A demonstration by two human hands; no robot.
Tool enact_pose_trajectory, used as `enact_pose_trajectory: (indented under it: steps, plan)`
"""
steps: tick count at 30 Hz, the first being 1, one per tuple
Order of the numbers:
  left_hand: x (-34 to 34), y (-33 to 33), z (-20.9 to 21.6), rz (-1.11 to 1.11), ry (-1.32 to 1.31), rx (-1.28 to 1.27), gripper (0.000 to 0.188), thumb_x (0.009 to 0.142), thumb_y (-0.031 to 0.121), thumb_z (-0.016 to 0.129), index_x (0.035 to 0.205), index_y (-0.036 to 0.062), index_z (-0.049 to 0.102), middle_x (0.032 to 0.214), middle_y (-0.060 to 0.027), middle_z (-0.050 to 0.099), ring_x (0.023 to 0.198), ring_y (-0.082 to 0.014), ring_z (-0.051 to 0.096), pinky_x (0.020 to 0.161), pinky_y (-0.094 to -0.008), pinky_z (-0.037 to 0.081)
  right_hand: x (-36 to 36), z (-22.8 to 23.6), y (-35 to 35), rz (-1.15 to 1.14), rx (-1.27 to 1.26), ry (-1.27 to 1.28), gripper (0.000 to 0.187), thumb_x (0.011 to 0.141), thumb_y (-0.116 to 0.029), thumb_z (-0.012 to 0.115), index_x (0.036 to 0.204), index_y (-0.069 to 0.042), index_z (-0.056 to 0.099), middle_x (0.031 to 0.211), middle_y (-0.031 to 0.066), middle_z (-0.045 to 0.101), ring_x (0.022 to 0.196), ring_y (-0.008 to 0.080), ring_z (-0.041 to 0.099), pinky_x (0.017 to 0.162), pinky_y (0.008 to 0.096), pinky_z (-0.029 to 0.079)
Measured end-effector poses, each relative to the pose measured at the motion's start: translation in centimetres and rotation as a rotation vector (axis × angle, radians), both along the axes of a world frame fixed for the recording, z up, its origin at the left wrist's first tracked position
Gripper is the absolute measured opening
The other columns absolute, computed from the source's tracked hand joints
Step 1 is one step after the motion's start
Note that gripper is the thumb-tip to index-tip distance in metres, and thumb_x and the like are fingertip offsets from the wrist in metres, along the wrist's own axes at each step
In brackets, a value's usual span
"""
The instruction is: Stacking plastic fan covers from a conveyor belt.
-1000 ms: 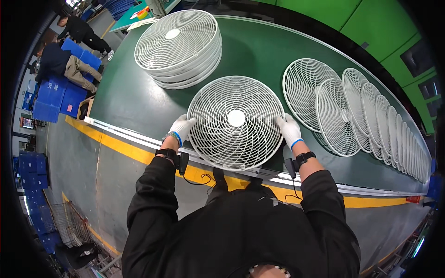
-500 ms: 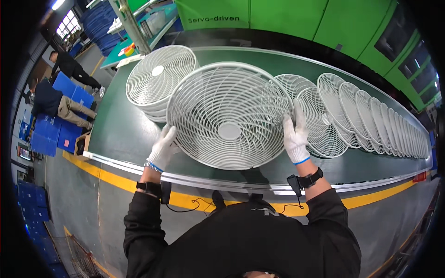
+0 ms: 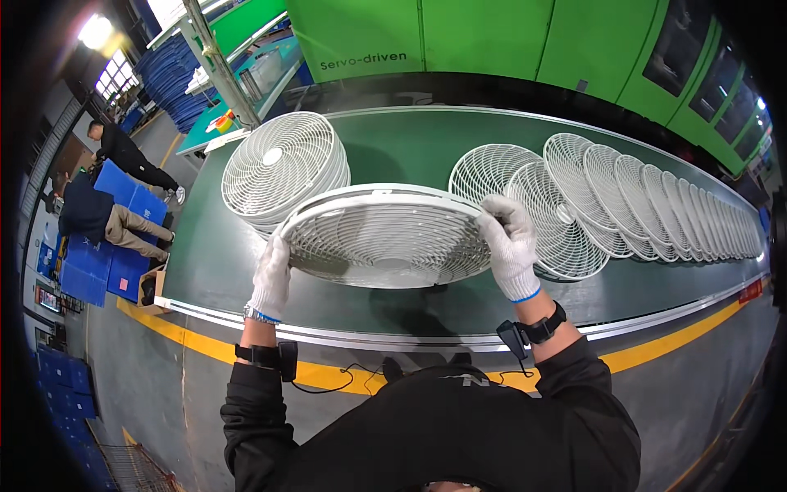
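Both gloved hands hold a round white fan guard (image 3: pixel 385 246) above the green belt, tilted so that it shows nearly edge-on. My left hand (image 3: pixel 270 280) is closed on its left rim. On the opposite side my right hand (image 3: pixel 510 250) grips the rim, thumb and fingers around the edge. Dense overlapping ribs and a doubled rim show; I cannot tell whether more than one guard is nested there. Behind and left of it stands a stack of white fan guards (image 3: pixel 283 168). To the right, several more overlapping fan guards (image 3: pixel 602 189) lean in a long row.
The green conveyor belt (image 3: pixel 205 266) has a metal edge rail (image 3: pixel 344 334) on my side. Beyond it stands a large green machine (image 3: pixel 484 41). A post (image 3: pixel 215 61) rises at the back left. Two people work beside blue boxes (image 3: pixel 86 258) at the far left.
The held fan guard has tipped from facing me to nearly edge-on, its far rim dropping lower. My right hand has shifted slightly left with it, and the whole view has moved a little.
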State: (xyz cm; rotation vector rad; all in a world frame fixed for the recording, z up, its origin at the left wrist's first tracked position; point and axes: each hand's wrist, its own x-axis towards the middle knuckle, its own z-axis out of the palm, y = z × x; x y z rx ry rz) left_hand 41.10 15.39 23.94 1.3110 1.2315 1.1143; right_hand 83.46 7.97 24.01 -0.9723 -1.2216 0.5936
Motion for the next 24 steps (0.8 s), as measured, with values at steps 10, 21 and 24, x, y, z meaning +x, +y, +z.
enact_pose_trajectory:
  steps: [10, 21, 24]
  plan:
    - [-1.0, -0.8, 0.4, -0.061, 0.004, -0.058, 0.049, 0.108, 0.037, 0.062, 0.139, -0.0002, 0.068, 0.113, -0.0012, 0.073, 0.096, -0.0113, 0.064, 0.088, -0.0282, 0.051, -3.1, 9.0, -1.5, -0.035, -0.027, -0.501, 0.029, 0.096, -0.012, 0.075, 0.122, 0.000, 0.074, 0.106, 0.0107, 0.071, 0.089, 0.0197, 0.067, 0.081, 0.0330, 0.055]
    - [3.3, -3.4, 4.2, -0.197, 0.041, 0.123, 0.043, 0.100, 0.026, 0.076, 0.130, -0.0052, 0.071, 0.107, -0.0043, 0.075, 0.099, -0.0119, 0.066, 0.090, -0.0284, 0.054, -4.7, 12.9, -2.5, 0.010, -0.064, -0.769, 0.028, 0.089, -0.018, 0.081, 0.112, -0.002, 0.078, 0.104, 0.0133, 0.073, 0.089, 0.0232, 0.069, 0.082, 0.0356, 0.056]
    - [3.7, -4.0, 4.3, -0.202, -0.003, 0.120, 0.040, 0.097, 0.020, 0.080, 0.127, -0.0051, 0.071, 0.106, -0.0049, 0.075, 0.099, -0.0118, 0.067, 0.090, -0.0295, 0.055, -3.8, 12.4, -2.9, 0.002, -0.063, -0.744, 0.030, 0.089, -0.019, 0.082, 0.113, -0.001, 0.078, 0.104, 0.0136, 0.073, 0.089, 0.0236, 0.069, 0.082, 0.0359, 0.056]
